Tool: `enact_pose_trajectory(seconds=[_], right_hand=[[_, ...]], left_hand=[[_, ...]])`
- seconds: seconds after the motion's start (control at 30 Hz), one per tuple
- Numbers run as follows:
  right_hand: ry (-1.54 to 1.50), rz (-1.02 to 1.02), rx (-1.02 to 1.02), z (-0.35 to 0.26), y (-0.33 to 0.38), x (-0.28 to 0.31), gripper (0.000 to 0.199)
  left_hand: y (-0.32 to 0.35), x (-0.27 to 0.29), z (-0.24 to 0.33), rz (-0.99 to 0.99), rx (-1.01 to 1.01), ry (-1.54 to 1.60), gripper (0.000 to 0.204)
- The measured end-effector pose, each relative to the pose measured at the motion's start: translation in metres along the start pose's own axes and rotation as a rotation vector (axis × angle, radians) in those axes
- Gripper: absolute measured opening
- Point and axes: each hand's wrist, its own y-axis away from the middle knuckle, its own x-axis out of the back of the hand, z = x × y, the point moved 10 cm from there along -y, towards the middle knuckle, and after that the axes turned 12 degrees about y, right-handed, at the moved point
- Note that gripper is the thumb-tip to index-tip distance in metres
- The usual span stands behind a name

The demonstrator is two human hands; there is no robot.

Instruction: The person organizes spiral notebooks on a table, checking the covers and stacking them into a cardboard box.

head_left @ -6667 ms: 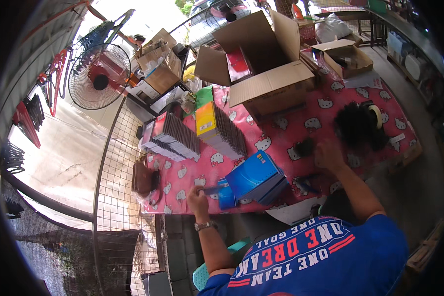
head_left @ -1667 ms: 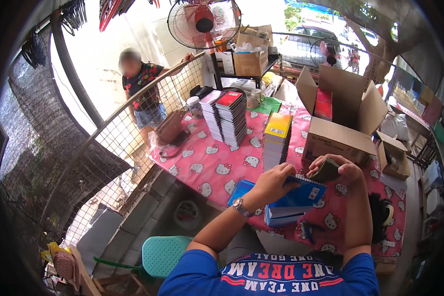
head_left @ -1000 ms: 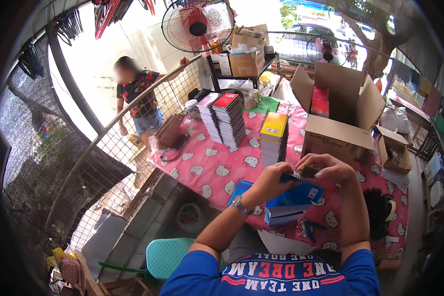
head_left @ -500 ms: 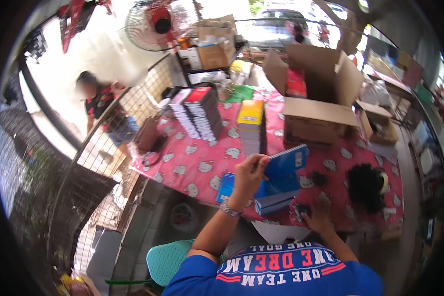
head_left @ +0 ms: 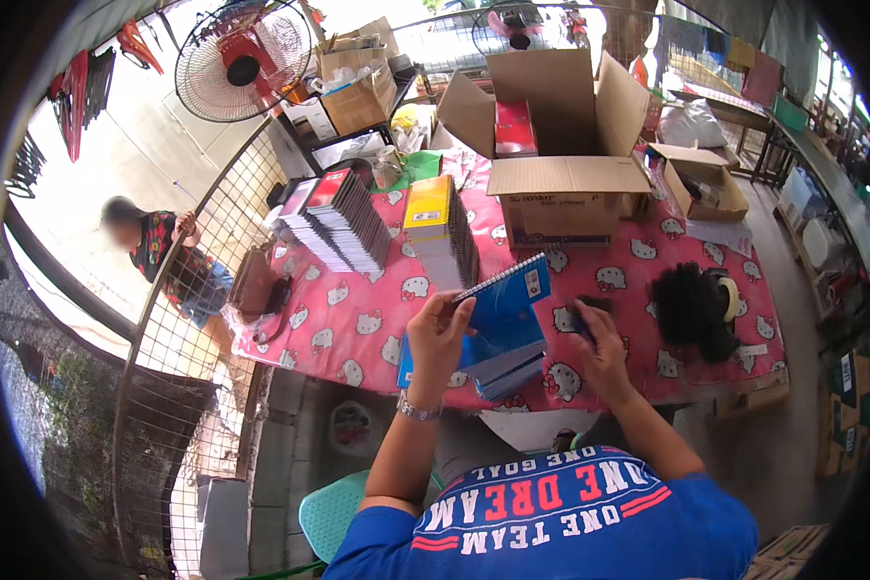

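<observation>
Blue spiral notebook [head_left: 506, 290], white label at its top corner, stands tilted above a blue stack [head_left: 498, 358] on the pink tablecloth [head_left: 358, 319]; my left hand [head_left: 437, 333] pinches its lower edge, fingers closed. Rightward, my right hand [head_left: 601, 350] grips a small dark object [head_left: 580, 324]. An open cardboard box [head_left: 561, 184] sits behind.

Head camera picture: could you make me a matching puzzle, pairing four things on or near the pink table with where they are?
Things:
1. blue notebook
2. red packet
3. fan
4. tape roll

Places:
A. inside the open cardboard box
B. far left, behind the table
C. tilted up in the left hand
D. right end of the table

Pairs: 1-C, 2-A, 3-B, 4-D
</observation>
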Motion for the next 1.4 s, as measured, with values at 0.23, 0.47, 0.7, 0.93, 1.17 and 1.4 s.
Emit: enact_pose_trajectory(seconds=[0.23, 0.47, 0.7, 0.93, 1.17, 1.4], right_hand=[[0.286, -0.066, 0.501, -0.137, -0.022, -0.030, 0.056], [0.372, -0.145, 0.549, -0.151, -0.020, -0.041, 0.046], [-0.323, -0.645, -0.047, -0.113, -0.024, -0.075, 0.043], [0.131, -0.244, -0.145, 0.048, -0.017, 0.000, 0.048], [0.815, -0.378, 0.008, 0.144, 0.072, -0.043, 0.042], [1.208, 0.136, -0.226, 0.243, -0.008, 0.074, 0.020]], left_hand=[[0.012, -0.003, 0.011, 0.000, -0.171, 0.023, 0.017], [0.031, -0.005, 0.055, 0.005, -0.544, -0.443, 0.024], [0.054, 0.008, 0.065, 0.057, -1.007, -0.789, 0.026], [0.036, 0.191, -0.106, 0.545, 0.040, 0.180, 0.023], [0.070, 0.230, -0.182, 0.494, 0.163, -0.789, 0.017], [0.037, 0.153, -0.055, 0.438, -0.326, -0.854, 0.016]])
